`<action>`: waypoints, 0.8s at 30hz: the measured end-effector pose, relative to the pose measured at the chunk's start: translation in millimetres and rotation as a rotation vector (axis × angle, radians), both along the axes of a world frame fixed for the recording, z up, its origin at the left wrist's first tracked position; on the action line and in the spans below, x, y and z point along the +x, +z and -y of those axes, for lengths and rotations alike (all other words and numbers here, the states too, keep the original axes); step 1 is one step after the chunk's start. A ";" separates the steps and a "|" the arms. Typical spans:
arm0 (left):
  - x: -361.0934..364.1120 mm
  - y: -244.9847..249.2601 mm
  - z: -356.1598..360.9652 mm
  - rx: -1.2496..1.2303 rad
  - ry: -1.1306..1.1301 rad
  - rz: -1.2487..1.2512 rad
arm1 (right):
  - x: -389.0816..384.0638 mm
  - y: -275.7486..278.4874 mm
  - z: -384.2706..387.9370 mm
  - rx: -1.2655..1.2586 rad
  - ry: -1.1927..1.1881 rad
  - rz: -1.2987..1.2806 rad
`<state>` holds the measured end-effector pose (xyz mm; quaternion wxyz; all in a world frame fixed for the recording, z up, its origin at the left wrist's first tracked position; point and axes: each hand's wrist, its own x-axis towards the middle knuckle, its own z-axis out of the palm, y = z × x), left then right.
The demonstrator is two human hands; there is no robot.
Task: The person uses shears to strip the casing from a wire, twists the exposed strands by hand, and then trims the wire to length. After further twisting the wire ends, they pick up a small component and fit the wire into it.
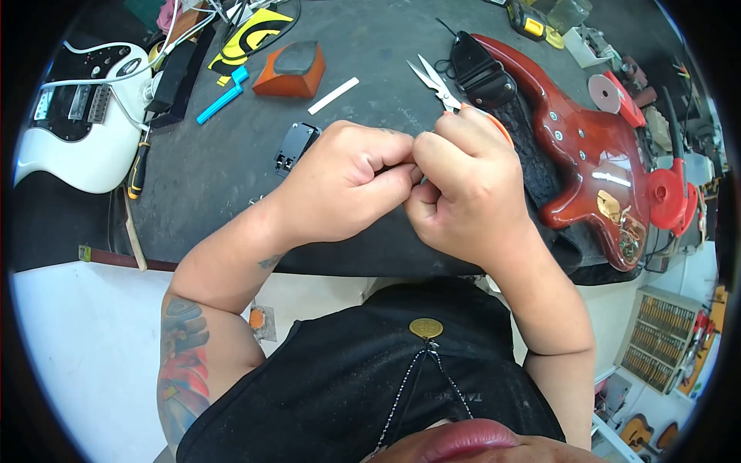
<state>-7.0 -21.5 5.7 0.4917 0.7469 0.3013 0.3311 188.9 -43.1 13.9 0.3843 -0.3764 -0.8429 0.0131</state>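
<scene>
Both hands meet above the dark work surface, knuckles close together. My left hand (343, 181) is closed, with thumb and fingers pinched where they meet the other hand. My right hand (471, 181) is closed the same way. Anything small between the fingertips is hidden. Scissors (437, 83) with orange handles lie just beyond my right hand, their grips partly covered by it. To the left of my left hand lies a small black metal part (297, 145). A white strip (333, 96) lies farther back.
A red guitar body (583, 131) lies at right, a white guitar body (116, 150) at left. Behind are an orange block (287, 71), a blue string winder (221, 100) and a black pouch (482, 73). A screwdriver (139, 166) lies near the white guitar.
</scene>
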 end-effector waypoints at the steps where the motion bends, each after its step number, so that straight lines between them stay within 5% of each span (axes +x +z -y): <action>1: 0.4 -0.6 0.6 0.011 0.000 0.000 | 0.6 -0.4 0.0 -0.002 0.002 0.000; 6: -1.6 -1.0 3.1 0.054 0.002 0.055 | 0.4 1.5 1.6 0.017 0.013 0.044; 8: -21.3 14.1 0.4 -0.060 0.074 -0.051 | 39.5 -2.1 -12.0 0.125 -0.260 0.140; 10: -34.1 26.0 -5.2 -0.113 0.181 0.101 | 108.1 27.3 -14.2 -0.196 -0.573 -0.134; 12: -20.4 14.5 -6.8 -0.070 0.155 0.034 | 120.1 65.9 -2.0 -0.018 -0.254 -0.169; 14: -12.6 12.5 -8.2 -0.136 0.111 0.113 | 91.7 73.7 3.4 -0.069 -0.220 -0.323; 16: -20.0 8.3 -12.8 -0.176 0.151 0.160 | 87.6 66.4 -10.8 -0.046 -0.306 -0.066; 19: -24.8 10.3 -11.9 -0.242 0.105 0.204 | 66.9 50.5 -22.2 -0.215 -0.413 -0.033; 24: -23.1 10.7 -10.4 -0.424 0.080 0.271 | 19.7 9.6 -18.8 -0.525 0.038 -0.451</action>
